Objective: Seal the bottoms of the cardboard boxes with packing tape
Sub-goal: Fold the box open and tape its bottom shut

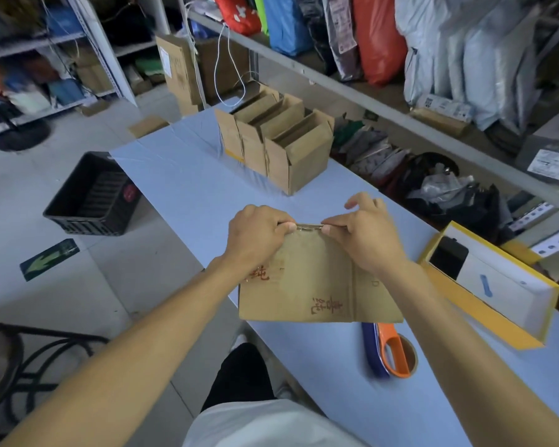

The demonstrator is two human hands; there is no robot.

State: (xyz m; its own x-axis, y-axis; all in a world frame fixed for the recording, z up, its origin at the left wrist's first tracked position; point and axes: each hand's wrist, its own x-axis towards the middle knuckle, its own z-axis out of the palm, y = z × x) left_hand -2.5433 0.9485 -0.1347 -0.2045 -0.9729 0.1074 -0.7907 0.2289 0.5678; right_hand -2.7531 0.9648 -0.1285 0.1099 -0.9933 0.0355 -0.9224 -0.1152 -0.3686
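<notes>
Item: flat cardboard box point(307, 282), lying on the tabletop point(188, 182) before us. Our left hand point(255, 230) and right hand point(365, 233) each pinch its far edge, both grips closed on the cardboard. We judge it best to pull evenly, square it open, fold the flaps flush. Tape dispenser point(389, 350) waits near, right.

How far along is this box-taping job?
Four opened boxes stand in a row at the table's far end; whether their bottoms are taped cannot be seen. The left hand and right hand pinch the far edge of a flat box. The tape dispenser lies unused nearby, so taping this one remains.
</notes>
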